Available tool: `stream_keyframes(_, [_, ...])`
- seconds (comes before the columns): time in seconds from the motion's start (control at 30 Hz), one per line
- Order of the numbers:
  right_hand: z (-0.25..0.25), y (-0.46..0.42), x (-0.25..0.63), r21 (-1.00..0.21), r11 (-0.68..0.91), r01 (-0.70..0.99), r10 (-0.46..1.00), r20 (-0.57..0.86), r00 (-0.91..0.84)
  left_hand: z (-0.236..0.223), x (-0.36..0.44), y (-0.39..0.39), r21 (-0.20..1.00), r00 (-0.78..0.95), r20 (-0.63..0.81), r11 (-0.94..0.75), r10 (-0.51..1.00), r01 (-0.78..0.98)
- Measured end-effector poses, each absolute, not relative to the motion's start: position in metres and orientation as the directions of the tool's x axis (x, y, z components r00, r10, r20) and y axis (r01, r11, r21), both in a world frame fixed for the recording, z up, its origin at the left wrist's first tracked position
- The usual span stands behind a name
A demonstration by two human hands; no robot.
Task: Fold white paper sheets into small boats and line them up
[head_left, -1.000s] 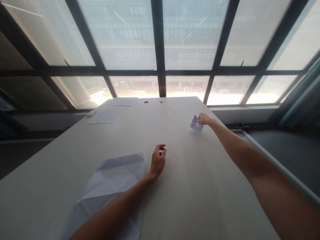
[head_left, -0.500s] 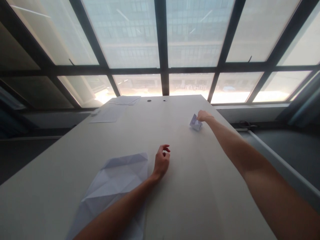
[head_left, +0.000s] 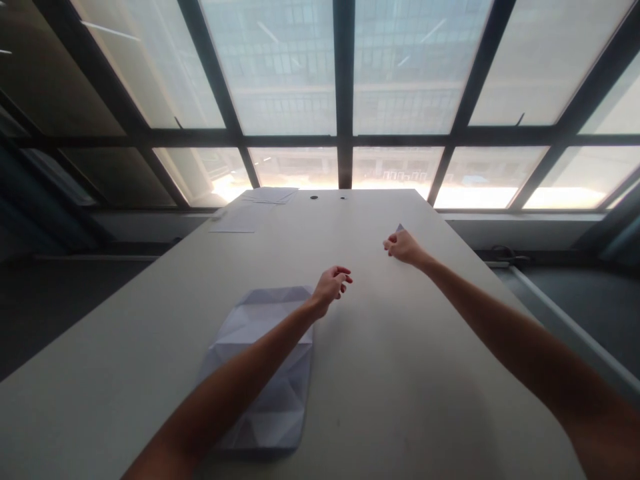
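Over the white table (head_left: 360,333), my left hand (head_left: 332,287) hovers at the upper right corner of a large creased sheet of paper (head_left: 280,373). It is empty, its fingers loosely bent and apart, and my forearm crosses the sheet. Farther off to the right is my right hand (head_left: 404,247), fingers curled loosely with nothing visible at their tips. Just behind it shows the tip of a small folded paper piece (head_left: 400,227); the rest is hidden by the hand.
Several flat sheets of paper (head_left: 233,219) lie at the table's far left. Two small round holes sit near the far edge. Beyond the table stand large windows (head_left: 290,67) with dark frames, and a cable (head_left: 507,253) lies off its right side.
My right hand has come off the folded paper piece and moved nearer, now covering most of it. My left hand has shifted slightly forward, its fingers spreading. The view has turned a little left.
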State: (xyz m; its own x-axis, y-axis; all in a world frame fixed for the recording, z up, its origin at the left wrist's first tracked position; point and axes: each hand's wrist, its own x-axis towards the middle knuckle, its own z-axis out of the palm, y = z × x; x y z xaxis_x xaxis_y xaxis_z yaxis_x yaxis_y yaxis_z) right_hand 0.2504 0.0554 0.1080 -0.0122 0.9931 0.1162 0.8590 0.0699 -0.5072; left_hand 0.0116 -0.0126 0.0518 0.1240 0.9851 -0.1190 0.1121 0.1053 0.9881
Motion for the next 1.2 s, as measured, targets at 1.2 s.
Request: stream_keyframes(1.2, [0.022,0.003,0.174,-0.96,0.056,0.274,0.979,0.107,0.175,0.065,-0.033,-0.031,0.654,0.241,0.484,-0.531,0.841,0.539])
